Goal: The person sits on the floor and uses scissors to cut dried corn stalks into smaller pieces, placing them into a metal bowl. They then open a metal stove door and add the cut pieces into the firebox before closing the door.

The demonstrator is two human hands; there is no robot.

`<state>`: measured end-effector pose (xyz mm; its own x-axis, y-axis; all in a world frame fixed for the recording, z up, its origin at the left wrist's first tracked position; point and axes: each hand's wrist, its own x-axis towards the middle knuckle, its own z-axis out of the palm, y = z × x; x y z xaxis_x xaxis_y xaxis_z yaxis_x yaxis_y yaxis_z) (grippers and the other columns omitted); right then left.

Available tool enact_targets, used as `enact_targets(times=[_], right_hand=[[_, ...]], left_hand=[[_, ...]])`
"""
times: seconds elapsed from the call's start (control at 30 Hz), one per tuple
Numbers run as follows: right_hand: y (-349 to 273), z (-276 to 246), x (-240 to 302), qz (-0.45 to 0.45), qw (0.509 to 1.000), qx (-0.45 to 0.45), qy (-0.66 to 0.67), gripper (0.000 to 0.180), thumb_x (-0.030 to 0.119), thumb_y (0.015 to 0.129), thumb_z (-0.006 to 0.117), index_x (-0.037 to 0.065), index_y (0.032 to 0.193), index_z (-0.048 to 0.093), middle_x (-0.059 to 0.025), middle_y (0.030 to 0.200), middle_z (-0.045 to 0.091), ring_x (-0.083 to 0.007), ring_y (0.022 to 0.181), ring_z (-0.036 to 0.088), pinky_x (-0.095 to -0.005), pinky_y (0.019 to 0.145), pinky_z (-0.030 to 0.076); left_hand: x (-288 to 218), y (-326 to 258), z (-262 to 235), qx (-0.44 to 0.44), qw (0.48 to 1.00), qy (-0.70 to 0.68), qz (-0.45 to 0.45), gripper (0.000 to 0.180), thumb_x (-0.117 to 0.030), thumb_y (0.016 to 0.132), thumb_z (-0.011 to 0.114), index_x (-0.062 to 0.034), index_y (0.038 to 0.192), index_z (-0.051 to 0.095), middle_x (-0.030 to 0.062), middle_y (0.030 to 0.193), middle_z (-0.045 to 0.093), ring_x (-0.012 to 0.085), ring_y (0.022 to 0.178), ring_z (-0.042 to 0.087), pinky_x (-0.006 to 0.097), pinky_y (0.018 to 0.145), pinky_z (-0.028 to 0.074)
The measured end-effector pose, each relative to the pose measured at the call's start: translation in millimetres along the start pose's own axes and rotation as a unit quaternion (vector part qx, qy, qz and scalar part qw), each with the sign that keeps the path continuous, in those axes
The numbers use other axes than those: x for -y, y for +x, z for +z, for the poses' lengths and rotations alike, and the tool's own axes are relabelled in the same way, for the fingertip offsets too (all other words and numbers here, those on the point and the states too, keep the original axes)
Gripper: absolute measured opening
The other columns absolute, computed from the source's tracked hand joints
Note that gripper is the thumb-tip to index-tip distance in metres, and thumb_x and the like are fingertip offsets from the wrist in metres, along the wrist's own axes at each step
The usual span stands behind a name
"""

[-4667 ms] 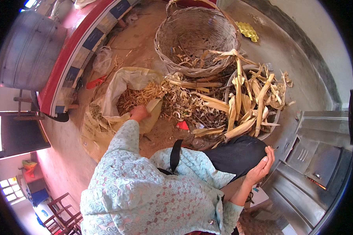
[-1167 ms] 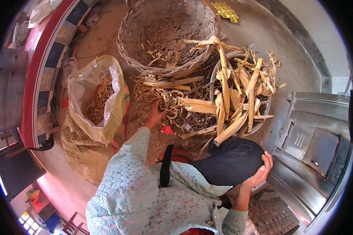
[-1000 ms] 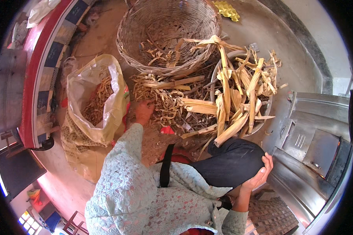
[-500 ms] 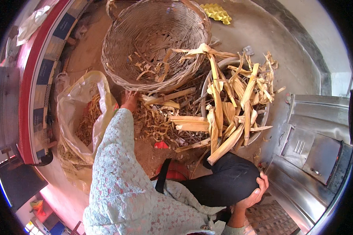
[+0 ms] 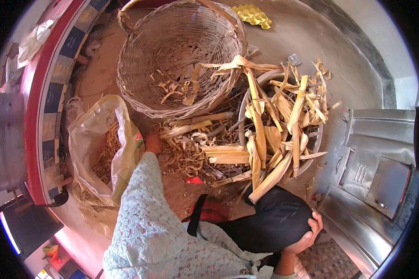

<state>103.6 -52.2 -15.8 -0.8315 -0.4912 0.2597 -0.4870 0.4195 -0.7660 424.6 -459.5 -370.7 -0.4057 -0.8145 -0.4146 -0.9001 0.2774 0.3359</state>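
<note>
My left hand is low over the dirt floor, between a plastic sack and a pile of husk scraps and sticks. Its fingers are blurred, so their grip does not show. Shredded dry scraps fill part of the sack. My right hand is curled over my knee in black trousers. Just beyond the left hand stands a large wicker basket with a few husk bits inside. Long dry corn husks and stalks are heaped on a round basin.
A metal stove is close on the right. Along the left runs a red-edged ledge with a checked cloth. A yellow egg tray lies behind the basket. A red scrap is on the floor before me.
My left hand has come away from the basket's near rim, down toward me beside the sack. The right hand has stayed on the knee.
</note>
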Motion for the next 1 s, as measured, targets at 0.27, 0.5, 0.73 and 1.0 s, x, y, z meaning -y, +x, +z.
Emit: enact_targets(times=[0.27, 0.5, 0.73, 1.0], right_hand=[[-6.1, -3.0, -4.3, -0.022, 1.0, -0.015, -0.015, 0.039, 0.029, 0.092, 0.032, -0.004, 0.1, 0.053, -0.02, 0.115, 0.05, -0.0313, 0.109, 0.046, -0.0441, 0.099, 0.032], [-0.5, 5.8, 4.2, -0.04, 0.999, -0.023, 0.007, 0.037, 0.024, 0.092, 0.034, -0.005, 0.099, 0.055, -0.0182, 0.114, 0.053, -0.0299, 0.109, 0.048, -0.0413, 0.099, 0.032], [0.5, 4.0, 3.3, -0.073, 0.997, -0.025, 0.007, 0.034, 0.019, 0.091, 0.035, -0.006, 0.1, 0.057, -0.0175, 0.113, 0.055, -0.0291, 0.107, 0.05, -0.04, 0.098, 0.034], [-1.8, 0.4, -0.8, -0.08, 0.996, -0.03, 0.014, 0.034, 0.017, 0.09, 0.035, -0.006, 0.1, 0.057, -0.0181, 0.112, 0.055, -0.0292, 0.106, 0.051, -0.0397, 0.096, 0.036]], left_hand=[[-40.9, -47.3, -9.1, 0.039, 0.903, -0.358, -0.233, 0.056, -0.01, 0.063, 0.069, -0.0023, 0.116, 0.053, 0.0159, 0.092, 0.063, 0.0287, 0.08, 0.061, 0.039, 0.071, 0.05], [-27.6, -82.9, 35.5, -0.061, 0.836, -0.485, -0.248, 0.026, -0.011, 0.077, 0.06, -0.002, 0.101, 0.057, 0.0117, 0.083, 0.06, 0.0256, 0.07, 0.059, 0.042, 0.054, 0.051], [-81.3, -114.4, 22.2, -0.212, 0.802, -0.483, -0.282, 0.026, -0.008, 0.073, 0.058, 0.0035, 0.097, 0.059, 0.0132, 0.078, 0.06, 0.0268, 0.072, 0.059, 0.04, 0.064, 0.047], [-129.6, -150.1, -20.0, -0.177, 0.535, -0.746, -0.356, 0.033, -0.01, 0.081, 0.057, -0.0016, 0.112, 0.05, 0.0175, 0.099, 0.055, 0.0344, 0.082, 0.058, 0.058, 0.072, 0.048]])
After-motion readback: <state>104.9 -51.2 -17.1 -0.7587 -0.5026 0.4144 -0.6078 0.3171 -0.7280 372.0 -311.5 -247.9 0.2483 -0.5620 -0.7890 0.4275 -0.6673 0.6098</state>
